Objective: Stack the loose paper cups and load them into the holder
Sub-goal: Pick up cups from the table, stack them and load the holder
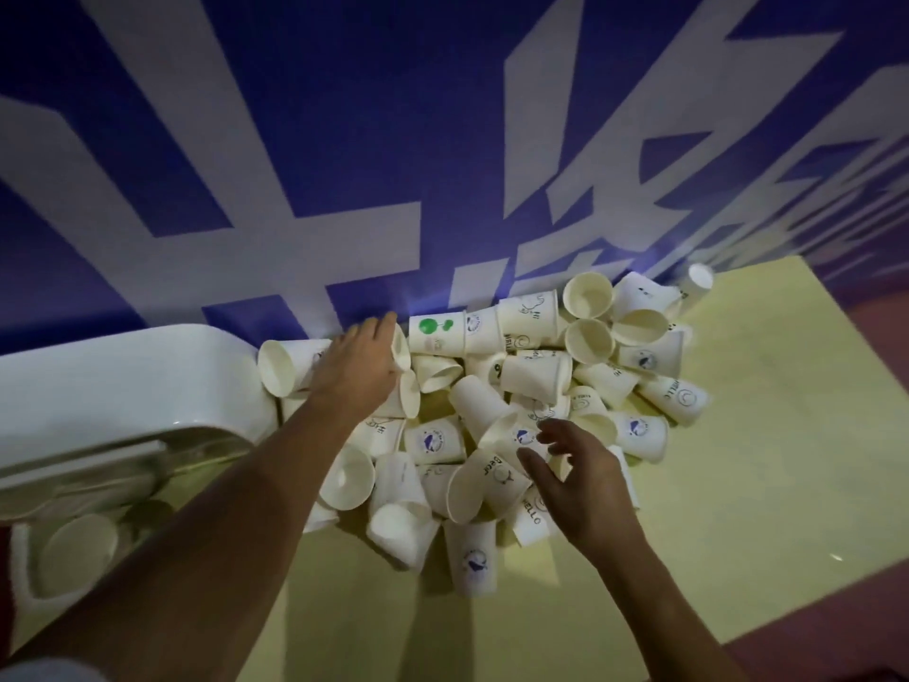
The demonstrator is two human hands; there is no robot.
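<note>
Head view puts the loose paper cups (536,376) in a heap on the pale yellow table (738,435), pushed up against the blue wall (344,140) with its big white lettering. They are thin, matte white cones with rolled rims, some plain, some carrying small blue, black or green prints.

The holder (123,381), a glossy white shell with rounded corners, sits at the left end of the heap, touching the nearest cups.

Your left hand (359,366) reaches across to the wall side, fingers curled round a plain white cup (402,348). Your right hand (580,479) hangs just over the near cups, fingers spread and loose, holding nothing.

Nearly every cup lies on its side, long axes pointing every way. A green-printed cup (435,332) lies along the wall, and several at the far right turn their mouths up towards you.
</note>
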